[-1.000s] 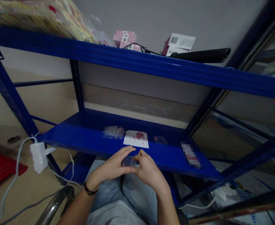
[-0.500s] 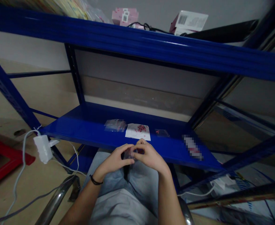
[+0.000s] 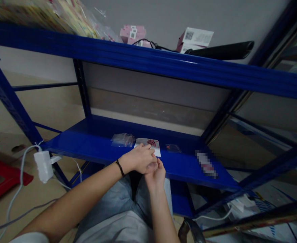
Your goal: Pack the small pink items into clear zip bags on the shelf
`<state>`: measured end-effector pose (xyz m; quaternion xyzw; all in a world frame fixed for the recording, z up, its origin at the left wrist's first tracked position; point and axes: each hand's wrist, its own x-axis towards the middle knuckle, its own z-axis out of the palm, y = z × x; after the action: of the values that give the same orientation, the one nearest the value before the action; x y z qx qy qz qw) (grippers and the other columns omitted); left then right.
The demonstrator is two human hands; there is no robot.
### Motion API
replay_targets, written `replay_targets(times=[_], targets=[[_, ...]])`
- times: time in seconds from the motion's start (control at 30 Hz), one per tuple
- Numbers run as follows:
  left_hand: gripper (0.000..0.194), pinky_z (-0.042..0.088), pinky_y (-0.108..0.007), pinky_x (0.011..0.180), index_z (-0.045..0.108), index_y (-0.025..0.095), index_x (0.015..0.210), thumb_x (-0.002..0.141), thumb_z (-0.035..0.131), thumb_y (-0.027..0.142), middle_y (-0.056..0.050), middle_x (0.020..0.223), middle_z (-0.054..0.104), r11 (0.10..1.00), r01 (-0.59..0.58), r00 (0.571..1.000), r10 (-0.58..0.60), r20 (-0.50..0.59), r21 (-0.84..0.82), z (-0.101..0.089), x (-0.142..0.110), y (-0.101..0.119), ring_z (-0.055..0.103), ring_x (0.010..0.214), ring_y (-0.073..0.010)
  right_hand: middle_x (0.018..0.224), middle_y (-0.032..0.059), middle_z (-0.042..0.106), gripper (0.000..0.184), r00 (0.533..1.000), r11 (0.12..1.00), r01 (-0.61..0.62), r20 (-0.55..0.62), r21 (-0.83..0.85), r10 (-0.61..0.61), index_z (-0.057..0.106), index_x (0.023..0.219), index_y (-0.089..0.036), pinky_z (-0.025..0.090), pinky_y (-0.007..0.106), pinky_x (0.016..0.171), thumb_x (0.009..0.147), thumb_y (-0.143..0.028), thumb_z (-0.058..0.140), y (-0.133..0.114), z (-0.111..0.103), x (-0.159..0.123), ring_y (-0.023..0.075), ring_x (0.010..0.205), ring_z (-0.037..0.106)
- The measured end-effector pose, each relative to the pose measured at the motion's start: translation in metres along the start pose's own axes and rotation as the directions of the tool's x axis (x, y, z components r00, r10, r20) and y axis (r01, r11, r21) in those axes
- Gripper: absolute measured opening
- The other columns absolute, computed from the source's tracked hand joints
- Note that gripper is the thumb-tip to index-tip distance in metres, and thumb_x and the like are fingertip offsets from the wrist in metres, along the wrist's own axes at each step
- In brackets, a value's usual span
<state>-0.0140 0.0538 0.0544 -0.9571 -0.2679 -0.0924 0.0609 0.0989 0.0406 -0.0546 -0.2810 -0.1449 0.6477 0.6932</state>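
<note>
My left hand (image 3: 138, 159) reaches over the front edge of the lower blue shelf (image 3: 87, 141), fingers curled and pinched just in front of the white paper (image 3: 156, 150) that carries a small heap of pink bits (image 3: 151, 142). My right hand (image 3: 155, 174) sits just below it, palm up, fingers bent; the small clear bag seen earlier is hidden between the hands. A pile of clear small bags (image 3: 123, 139) lies left of the paper. One clear bag with a red piece (image 3: 173, 148) lies right of it.
The upper blue shelf (image 3: 148, 64) holds pink boxes (image 3: 132, 33), a white barcode box (image 3: 195, 37), a black tube (image 3: 221, 54) and bagged packets (image 3: 44, 15). A white adapter with cables (image 3: 42, 165) hangs at left. A red object (image 3: 1, 180) lies on the floor.
My left hand moved forward and up to the shelf edge by the white paper. My right hand turned palm up beneath it. The clear bag held between them is no longer visible.
</note>
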Motion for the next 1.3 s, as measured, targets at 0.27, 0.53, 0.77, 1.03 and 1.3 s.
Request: replay_targets(times=[0.27,0.53,0.77,1.03,1.3], targets=[[0.019,0.037,-0.046,0.092,0.073,0.023,0.094,0.077,0.067,0.029,-0.013,0.103,0.061,0.998,-0.028,0.999,0.026,-0.041,-0.057,-0.003,-0.008,-0.005,0.047,0.106,-0.0334,0.091,0.0109,0.071,0.03,0.988,0.905,0.15,0.038,-0.397,-0.147,0.059,0.085,-0.023,0.051,0.044,0.096,0.081,-0.045,0.038,0.018,-0.007,0.007,0.0254,0.111,0.064],[0.052,0.04,-0.04,0.101,0.058,0.024,0.129,0.083,0.065,0.046,-0.008,0.124,0.059,0.581,0.061,0.854,-0.452,-0.259,-0.812,0.033,-0.053,-0.073,0.053,0.116,-0.0271,0.098,0.0102,0.064,0.023,0.98,0.958,0.198,0.025,-0.206,-0.197,0.058,0.09,-0.024,0.057,0.044,0.085,0.079,-0.031,0.038,-0.005,-0.014,0.053,0.0219,0.099,0.065],[0.055,0.036,-0.043,0.108,0.056,0.019,0.129,0.083,0.061,0.048,-0.009,0.129,0.06,0.492,0.283,0.471,-0.819,-0.328,-0.823,0.056,-0.114,-0.163,0.051,0.123,-0.0295,0.054,-0.0038,0.044,0.023,0.967,0.76,0.191,-0.015,-0.622,-0.256,0.042,0.068,-0.024,0.052,0.024,0.053,0.09,-0.027,0.038,-0.084,0.018,0.155,0.0117,0.046,0.047],[0.056,0.028,-0.042,0.112,0.059,0.023,0.13,0.083,0.06,0.054,-0.009,0.136,0.059,0.816,0.477,0.848,-0.525,-0.072,-0.327,0.091,-0.054,-0.187,0.043,0.133,-0.031,0.061,0.006,0.062,0.028,0.985,0.344,0.102,0.046,-0.933,-0.168,0.057,0.064,-0.019,0.045,0.027,0.062,0.089,-0.029,0.051,-0.061,0.024,0.187,0.0195,0.068,0.063],[0.086,0.007,-0.06,0.114,0.022,0.036,0.154,0.082,0.033,0.081,-0.009,0.162,0.018,0.796,0.577,0.814,-0.54,0.215,-0.183,0.129,-0.038,-0.17,0.011,0.148,-0.0388,0.107,0.0128,0.07,0.042,0.913,-0.652,0.277,0.405,-0.706,-0.052,0.068,0.101,-0.018,0.041,0.031,0.082,0.102,-0.039,0.032,-0.043,0.022,0.173,0.0239,0.1,0.063]])
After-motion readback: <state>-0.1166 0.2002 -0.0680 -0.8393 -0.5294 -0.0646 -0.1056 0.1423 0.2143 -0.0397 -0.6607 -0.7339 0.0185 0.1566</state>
